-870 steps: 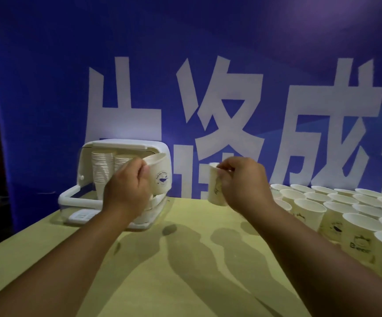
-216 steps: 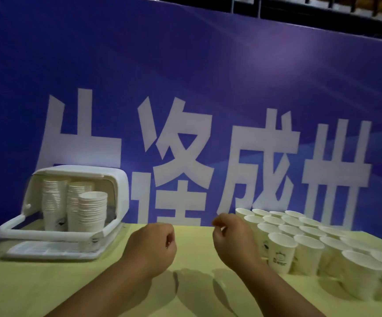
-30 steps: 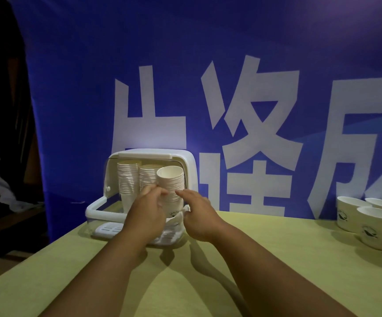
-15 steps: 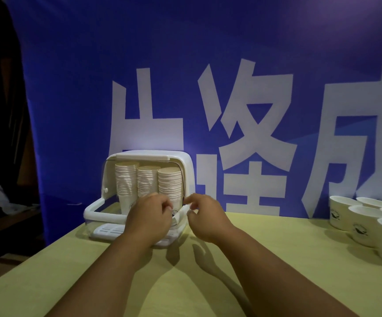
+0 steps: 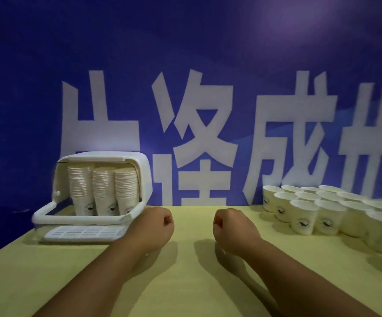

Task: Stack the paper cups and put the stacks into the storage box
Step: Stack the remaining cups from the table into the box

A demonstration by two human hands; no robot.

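The white storage box (image 5: 44,215) stands open at the table's back left, its lid swung up. Three stacks of paper cups stand upright inside it: a left stack (image 5: 80,188), a middle stack (image 5: 104,191) and a right stack (image 5: 127,189). Several loose white paper cups (image 5: 303,217) stand in rows at the right. My left hand (image 5: 154,226) is curled into a fist over the table, just right of the box, holding nothing. My right hand (image 5: 232,227) is also a fist, between the box and the loose cups, holding nothing.
The yellow table (image 5: 185,282) stretches toward me under both forearms. A blue banner (image 5: 185,65) with large white characters hangs right behind the table. The table's left edge drops off beside the box.
Both hands have let go of the right stack, which now stands in the box, and have drawn back over the table as fists. The view has swung right, showing more loose cups.
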